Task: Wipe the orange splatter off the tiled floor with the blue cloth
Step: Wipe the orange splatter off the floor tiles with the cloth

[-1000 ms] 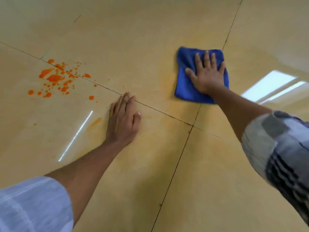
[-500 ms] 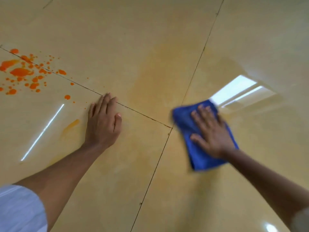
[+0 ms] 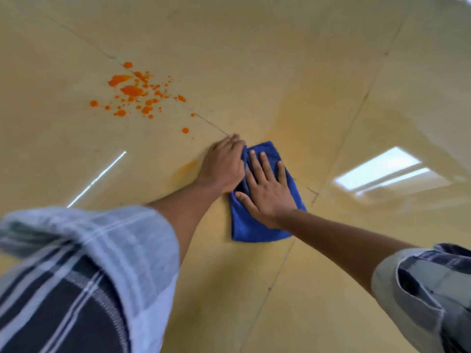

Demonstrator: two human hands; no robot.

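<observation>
The blue cloth point(image 3: 254, 225) lies folded on the beige tiled floor point(image 3: 254, 59), near a crossing of grout lines. My right hand point(image 3: 267, 189) presses flat on top of it with fingers spread. My left hand point(image 3: 224, 164) rests palm down on the floor right beside the cloth's left edge, touching it. The orange splatter point(image 3: 135, 91) is a cluster of blobs and small drops on the floor, up and to the left of both hands. One stray drop point(image 3: 185, 130) lies closer. A faint orange smear point(image 3: 187, 168) shows just left of my left hand.
Grout lines point(image 3: 356, 113) cross the glossy tiles. Ceiling lights reflect as a bright patch point(image 3: 379, 169) on the right and a thin streak point(image 3: 96, 178) on the left. My checked sleeves fill the lower corners.
My right hand has swept the cloth from far right, down, then left until it lies against my left hand. The view has shifted, bringing the splatter toward the middle.
</observation>
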